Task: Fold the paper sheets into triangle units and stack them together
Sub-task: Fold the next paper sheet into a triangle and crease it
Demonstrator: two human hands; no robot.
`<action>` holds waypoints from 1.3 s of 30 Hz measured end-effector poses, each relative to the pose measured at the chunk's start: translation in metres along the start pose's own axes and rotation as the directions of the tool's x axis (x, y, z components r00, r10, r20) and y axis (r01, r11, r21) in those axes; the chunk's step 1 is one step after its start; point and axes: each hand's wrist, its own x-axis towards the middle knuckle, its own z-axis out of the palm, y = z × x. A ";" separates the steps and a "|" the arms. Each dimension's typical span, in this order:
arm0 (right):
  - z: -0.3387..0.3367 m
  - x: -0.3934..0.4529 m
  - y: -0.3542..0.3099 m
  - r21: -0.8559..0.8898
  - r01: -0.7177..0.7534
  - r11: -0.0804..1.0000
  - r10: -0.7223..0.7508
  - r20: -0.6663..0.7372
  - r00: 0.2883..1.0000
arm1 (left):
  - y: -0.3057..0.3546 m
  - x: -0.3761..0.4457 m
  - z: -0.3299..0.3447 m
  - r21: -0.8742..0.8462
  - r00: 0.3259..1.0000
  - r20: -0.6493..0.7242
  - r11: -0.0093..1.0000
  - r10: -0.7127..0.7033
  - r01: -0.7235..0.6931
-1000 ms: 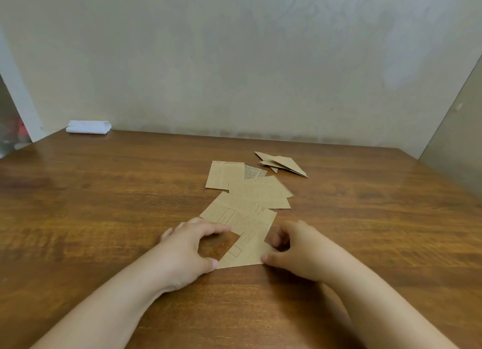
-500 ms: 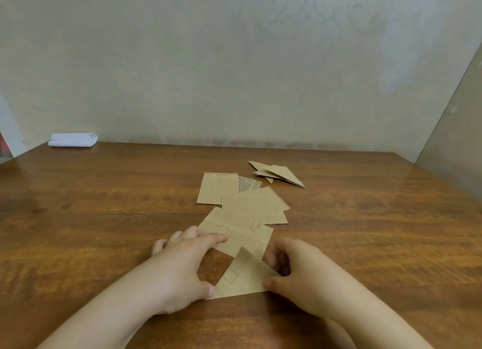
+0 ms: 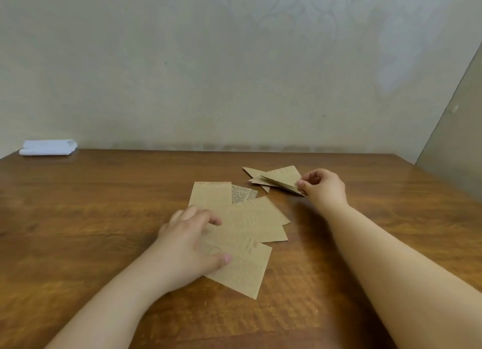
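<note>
A broad wooden table (image 3: 78, 231) of warm reddish-brown grain fills the lower half of the view, its polished top catching soft, even light. Behind it runs a pale grey-green wall (image 3: 182, 74) with a faint swirling floral pattern near the top. At the right, 1 plain grey panel (image 3: 459, 124) leans in at an angle. A folded white cloth (image 3: 48, 147) lies at the table's far left corner, against the wall.
</note>
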 end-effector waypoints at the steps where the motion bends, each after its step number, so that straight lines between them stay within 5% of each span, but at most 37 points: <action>1: 0.004 0.006 0.002 -0.074 -0.003 0.997 0.003 0.006 1.000 | -0.001 -0.001 -0.002 0.010 1.000 0.028 1.000 0.001 -0.001; 5: 0.014 0.004 -0.006 -0.430 0.061 0.901 -0.048 0.042 0.998 | -0.003 -0.002 -0.003 0.097 0.992 0.116 0.995 -0.042 0.031; 8: 0.012 -0.027 -0.029 -0.336 0.222 0.915 -0.183 0.143 0.973 | -0.007 -0.003 -0.003 0.212 0.990 0.108 0.975 -0.089 0.064; 10: 0.010 -0.060 -0.039 -0.331 0.351 0.876 -0.225 0.362 0.904 | -0.008 -0.004 -0.002 0.238 0.985 0.110 0.966 -0.129 0.100; 13: 0.014 -0.107 -0.043 -0.466 0.419 0.779 -0.068 0.602 0.796 | -0.005 -0.005 0.001 0.241 0.981 0.109 0.962 -0.158 0.128; 19: 0.019 -0.131 -0.048 -0.513 0.357 0.781 0.048 0.619 0.784 | -0.002 -0.007 0.002 0.192 0.974 0.104 0.965 -0.202 0.180; 26: 0.004 -0.145 -0.042 -0.241 0.217 0.946 -0.055 0.541 0.839 | -0.003 -0.010 0.002 0.111 0.973 0.088 0.972 -0.215 0.205; 29: -0.006 -0.150 -0.035 -0.095 0.190 0.977 -0.123 0.474 0.872 | -0.001 -0.011 -0.004 -0.202 0.972 0.070 0.951 -0.223 0.233; 32: -0.015 -0.156 -0.034 0.173 0.060 0.983 -0.133 0.451 0.883 | 0.007 -0.014 -0.012 -0.629 0.948 0.043 0.728 -0.316 0.272; 35: -0.023 -0.159 -0.035 0.351 -0.042 0.936 -0.135 0.464 0.876 | 0.015 -0.015 -0.022 -0.848 0.902 0.157 0.413 -0.403 0.333; 39: -0.037 -0.170 -0.028 0.477 -0.071 0.876 -0.208 0.507 0.837 | 0.017 -0.029 -0.027 -0.859 0.902 0.145 0.400 -0.406 0.319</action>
